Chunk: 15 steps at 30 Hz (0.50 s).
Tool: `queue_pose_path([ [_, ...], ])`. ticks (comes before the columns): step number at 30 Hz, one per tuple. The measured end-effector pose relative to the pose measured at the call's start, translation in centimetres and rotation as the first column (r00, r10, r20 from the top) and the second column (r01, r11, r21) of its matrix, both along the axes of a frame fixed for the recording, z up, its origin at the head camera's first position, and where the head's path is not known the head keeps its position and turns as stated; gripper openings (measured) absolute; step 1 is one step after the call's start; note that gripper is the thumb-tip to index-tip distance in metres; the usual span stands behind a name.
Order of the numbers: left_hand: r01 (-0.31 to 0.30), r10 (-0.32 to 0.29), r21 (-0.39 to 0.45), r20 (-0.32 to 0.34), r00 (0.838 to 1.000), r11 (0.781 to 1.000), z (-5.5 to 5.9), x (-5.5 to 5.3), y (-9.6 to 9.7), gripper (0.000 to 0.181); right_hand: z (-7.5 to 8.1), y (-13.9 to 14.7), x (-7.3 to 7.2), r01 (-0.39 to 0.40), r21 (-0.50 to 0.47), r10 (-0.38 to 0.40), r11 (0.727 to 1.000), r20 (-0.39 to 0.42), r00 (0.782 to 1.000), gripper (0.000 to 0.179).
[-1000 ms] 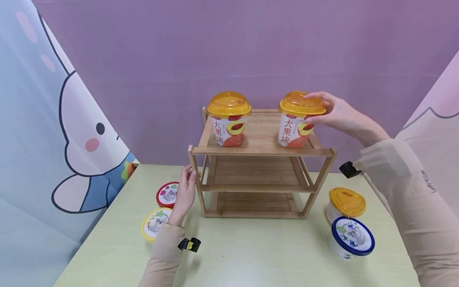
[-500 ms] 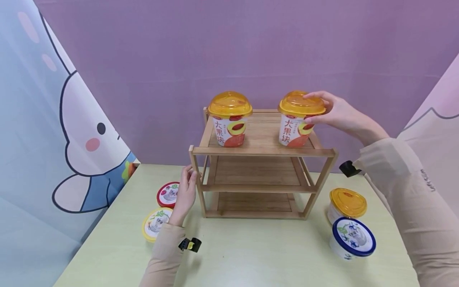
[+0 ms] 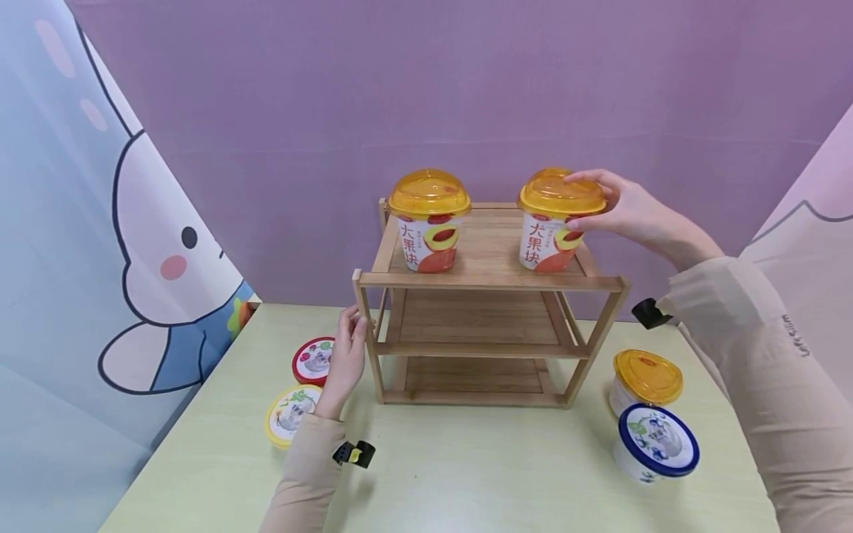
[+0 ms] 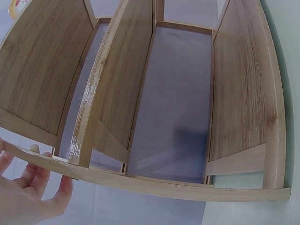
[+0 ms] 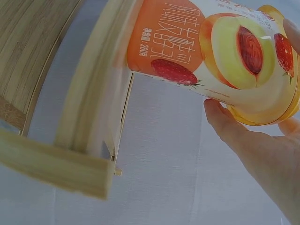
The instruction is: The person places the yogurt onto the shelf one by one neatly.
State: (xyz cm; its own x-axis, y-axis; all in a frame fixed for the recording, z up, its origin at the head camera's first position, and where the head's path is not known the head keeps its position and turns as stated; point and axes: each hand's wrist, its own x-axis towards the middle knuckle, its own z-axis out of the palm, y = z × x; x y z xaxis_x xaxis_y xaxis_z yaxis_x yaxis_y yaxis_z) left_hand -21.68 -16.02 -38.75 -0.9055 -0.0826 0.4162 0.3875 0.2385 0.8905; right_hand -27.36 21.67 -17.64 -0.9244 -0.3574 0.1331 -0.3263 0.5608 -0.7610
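Observation:
In the head view, a three-tier wooden rack (image 3: pixel 489 282) stands on the table. My right hand (image 3: pixel 626 207) grips a yogurt cup (image 3: pixel 543 244) with a domed orange lid at the right of the top shelf, thumb low and fingers over the lid. The right wrist view shows the peach print on this cup (image 5: pixel 239 51), its base right at the rack's rail (image 5: pixel 91 89). A matching cup (image 3: pixel 429 244) sits upright at the top shelf's left. My left hand (image 3: pixel 346 363) holds the rack's left front post; in the left wrist view its fingers (image 4: pixel 40 180) wrap behind the post (image 4: pixel 140 183).
Left of the rack lie a red-lidded tub (image 3: pixel 312 360) and a yellow-lidded tub (image 3: pixel 291 414), partly behind my left arm. To the right stand an orange-lidded tub (image 3: pixel 645 376) and a blue-lidded tub (image 3: pixel 656 440). A purple cloth (image 3: pixel 466 89) hangs behind the table (image 3: pixel 466 474).

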Motion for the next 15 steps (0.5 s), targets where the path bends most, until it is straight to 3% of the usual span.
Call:
queue_pose_path([
  [4,-0.006,0.006,-0.007,0.019,1.0,1.0,0.3,0.1,0.1,0.031,0.0,0.0,0.1,-0.012,0.005,0.012,1.0,-0.017,1.0,0.063],
  [11,-0.01,0.01,-0.003,0.033,0.999,1.0,2.3,1.6,0.8,0.028,0.0,0.2,0.3,-0.063,-0.013,0.063,0.998,-0.034,0.997,0.069],
  [15,-0.016,0.016,-0.002,0.051,0.999,1.0,2.6,1.8,1.0,0.028,0.0,0.3,0.7,-0.086,-0.049,0.085,0.995,-0.027,0.996,0.073],
])
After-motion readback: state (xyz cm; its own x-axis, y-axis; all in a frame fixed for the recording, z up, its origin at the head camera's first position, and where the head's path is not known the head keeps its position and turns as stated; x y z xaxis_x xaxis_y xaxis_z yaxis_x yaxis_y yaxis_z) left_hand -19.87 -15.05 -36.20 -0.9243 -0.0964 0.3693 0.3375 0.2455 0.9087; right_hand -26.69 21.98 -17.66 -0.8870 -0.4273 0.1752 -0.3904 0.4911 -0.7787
